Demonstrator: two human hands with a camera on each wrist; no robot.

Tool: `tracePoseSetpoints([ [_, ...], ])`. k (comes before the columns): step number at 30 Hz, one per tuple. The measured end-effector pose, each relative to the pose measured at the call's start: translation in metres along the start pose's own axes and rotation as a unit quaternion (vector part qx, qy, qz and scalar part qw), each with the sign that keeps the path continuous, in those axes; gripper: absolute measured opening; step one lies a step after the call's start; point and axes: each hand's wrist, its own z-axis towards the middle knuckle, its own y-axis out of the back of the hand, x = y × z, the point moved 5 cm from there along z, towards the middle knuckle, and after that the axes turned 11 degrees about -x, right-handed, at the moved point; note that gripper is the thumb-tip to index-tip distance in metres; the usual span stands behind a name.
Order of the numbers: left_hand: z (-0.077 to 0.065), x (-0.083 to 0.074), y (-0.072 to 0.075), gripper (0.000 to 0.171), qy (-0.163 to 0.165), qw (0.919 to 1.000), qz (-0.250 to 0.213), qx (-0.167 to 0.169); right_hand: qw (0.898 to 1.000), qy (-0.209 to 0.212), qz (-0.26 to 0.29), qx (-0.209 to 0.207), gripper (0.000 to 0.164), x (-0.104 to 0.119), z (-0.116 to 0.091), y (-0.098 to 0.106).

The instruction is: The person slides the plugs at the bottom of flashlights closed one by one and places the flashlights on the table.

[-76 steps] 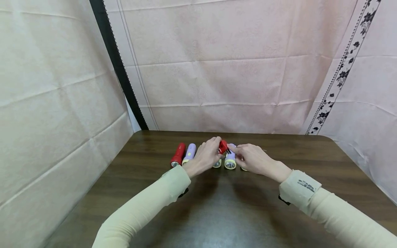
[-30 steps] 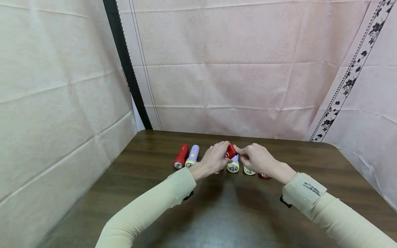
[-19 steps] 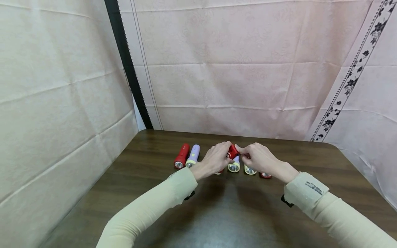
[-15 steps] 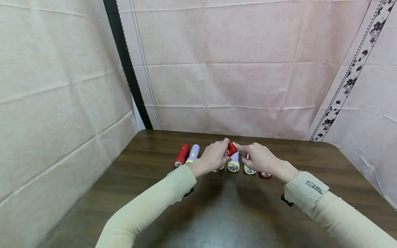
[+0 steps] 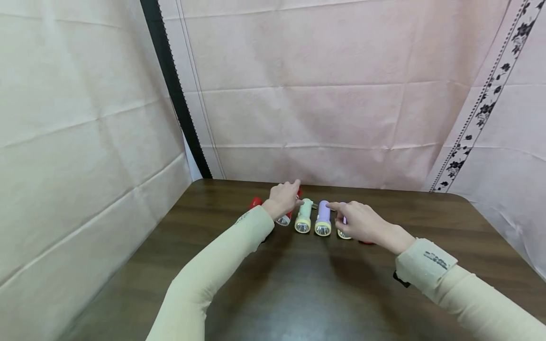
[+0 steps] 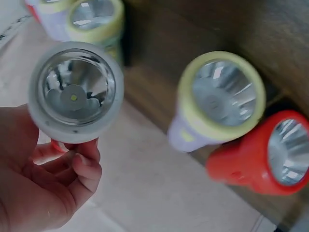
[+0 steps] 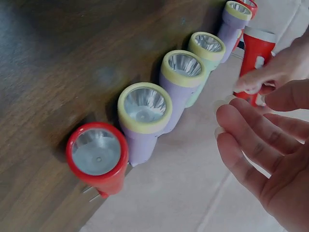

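Note:
My left hand (image 5: 283, 199) grips a red flashlight with a white rim (image 6: 75, 92), its lens facing the left wrist camera. The right hand (image 5: 362, 220) holds nothing; its fingers are loosely bent, thumb apart, in the right wrist view. Below and beside the hands runs a row of flashlights on the table. A mint one (image 5: 304, 215) and a purple one (image 5: 323, 219) lie between the hands. Another purple flashlight (image 7: 145, 116) and a red one with a red rim (image 7: 99, 154) lie by the right hand. At the left end are a red flashlight (image 6: 260, 159) and a purple one (image 6: 212, 106).
The brown wooden table (image 5: 273, 284) carries the row near its far edge. Behind it hangs a pale cloth (image 5: 320, 94), with another cloth wall (image 5: 85, 142) along the left. Metal prongs (image 7: 89, 193) stick out from the right-end red flashlight.
My left hand has moved left, away from the right hand, taking the red flashlight along. The right hand has stayed nearly in place. The mint flashlight has come into fuller view.

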Motion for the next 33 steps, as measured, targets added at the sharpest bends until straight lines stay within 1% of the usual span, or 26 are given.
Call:
tracePoseSetpoints([
  [3, 0.003, 0.003, -0.014, 0.036, -0.003, 0.9996, 0.029, 0.005, 1.000, -0.003, -0.006, -0.006, 0.040, -0.002, -0.004, 0.000],
  [5, 0.005, 0.005, -0.021, 0.035, -0.003, 0.9988, 0.048, 0.002, 1.000, 0.003, -0.009, -0.015, 0.037, -0.003, -0.005, 0.001],
  [8, 0.010, 0.008, -0.029, 0.031, 0.001, 0.9974, 0.073, 0.000, 1.000, 0.015, -0.010, -0.025, 0.035, -0.003, -0.006, 0.003],
  [11, 0.014, 0.008, -0.035, 0.028, -0.002, 0.9961, 0.087, 0.011, 0.999, 0.019, -0.009, -0.027, 0.034, -0.004, -0.007, 0.003],
  [14, 0.015, 0.007, -0.041, 0.027, -0.009, 0.9951, 0.094, 0.027, 1.000, 0.014, -0.012, -0.024, 0.035, -0.007, -0.008, 0.002],
  [20, 0.016, 0.005, -0.051, 0.019, -0.013, 0.9927, 0.111, 0.044, 1.000, 0.003, -0.016, -0.010, 0.036, -0.014, -0.011, 0.000],
  [24, 0.016, 0.008, -0.056, 0.018, -0.013, 0.9919, 0.119, 0.044, 1.000, 0.002, -0.014, -0.009, 0.035, -0.015, -0.011, 0.001],
  [27, 0.016, 0.010, -0.059, 0.017, -0.011, 0.9917, 0.123, 0.036, 1.000, 0.000, -0.013, -0.008, 0.035, -0.015, -0.011, 0.002],
  [33, 0.018, 0.010, -0.065, 0.017, -0.007, 0.9913, 0.125, 0.040, 1.000, -0.005, -0.011, -0.006, 0.034, -0.015, -0.012, 0.003],
])
